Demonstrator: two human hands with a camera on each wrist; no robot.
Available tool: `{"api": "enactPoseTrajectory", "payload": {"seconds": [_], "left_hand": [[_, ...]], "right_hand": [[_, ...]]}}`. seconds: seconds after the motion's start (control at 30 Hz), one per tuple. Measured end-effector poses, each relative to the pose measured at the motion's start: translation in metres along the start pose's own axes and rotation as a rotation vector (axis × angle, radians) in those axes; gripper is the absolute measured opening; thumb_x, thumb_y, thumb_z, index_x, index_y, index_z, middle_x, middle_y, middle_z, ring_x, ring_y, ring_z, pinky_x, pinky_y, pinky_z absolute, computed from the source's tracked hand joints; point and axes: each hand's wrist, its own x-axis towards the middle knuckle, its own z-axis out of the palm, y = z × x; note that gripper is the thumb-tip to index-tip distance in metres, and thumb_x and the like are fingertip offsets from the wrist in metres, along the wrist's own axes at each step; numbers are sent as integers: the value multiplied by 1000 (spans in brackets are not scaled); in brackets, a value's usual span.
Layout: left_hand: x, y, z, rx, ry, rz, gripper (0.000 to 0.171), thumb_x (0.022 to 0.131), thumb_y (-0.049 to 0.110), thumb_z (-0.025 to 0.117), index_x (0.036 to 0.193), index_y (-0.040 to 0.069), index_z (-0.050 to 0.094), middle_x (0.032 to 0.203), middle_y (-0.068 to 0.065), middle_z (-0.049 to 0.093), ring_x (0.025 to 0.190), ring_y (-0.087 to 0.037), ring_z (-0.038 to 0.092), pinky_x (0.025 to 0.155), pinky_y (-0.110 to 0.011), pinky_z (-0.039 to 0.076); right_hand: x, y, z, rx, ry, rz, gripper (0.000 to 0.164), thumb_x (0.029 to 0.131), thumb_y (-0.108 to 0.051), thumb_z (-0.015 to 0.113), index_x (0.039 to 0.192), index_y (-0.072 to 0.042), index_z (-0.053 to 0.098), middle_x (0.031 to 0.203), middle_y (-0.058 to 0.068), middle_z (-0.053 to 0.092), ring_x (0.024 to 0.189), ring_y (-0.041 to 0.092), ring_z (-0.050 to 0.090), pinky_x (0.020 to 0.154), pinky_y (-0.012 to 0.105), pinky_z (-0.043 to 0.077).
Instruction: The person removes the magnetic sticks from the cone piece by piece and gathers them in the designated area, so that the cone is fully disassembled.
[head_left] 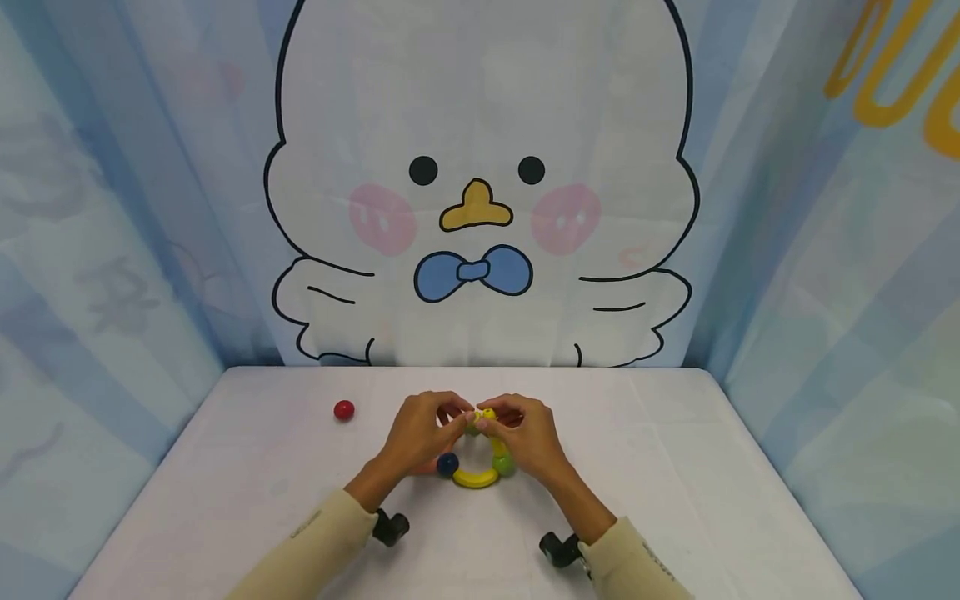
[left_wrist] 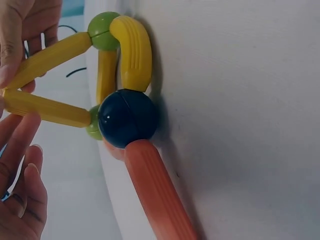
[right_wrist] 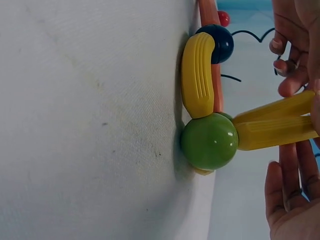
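Magnetic building sticks and balls form a low frame on the table. A blue ball, a curved yellow stick and a green ball make its near side. My left hand pinches the upper end of a straight yellow stick rising from a rear green ball. With my right hand I pinch another straight yellow stick, which slants up from the near green ball. Those upper ends come together between my fingertips. An orange stick runs from the blue ball, partly under my left hand in the head view.
A loose red ball lies left of the frame, toward the back of the white table. Behind the table hangs a printed curtain with a cartoon bird. Small black cameras sit at both wrists.
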Motion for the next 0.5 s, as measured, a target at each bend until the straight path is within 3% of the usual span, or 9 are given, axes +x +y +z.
{"api": "enactPoseTrajectory", "payload": {"seconds": [0.5], "left_hand": [[-23, -6, 8, 50, -34, 17, 15, 94, 30, 82, 107, 22, 81, 88, 11, 73, 82, -10, 60, 69, -23, 47]], "right_hand": [[-2, 3, -1, 26, 8, -21, 19, 92, -17, 82, 111, -20, 82, 98, 0, 77, 88, 12, 70, 82, 21, 58]]}}
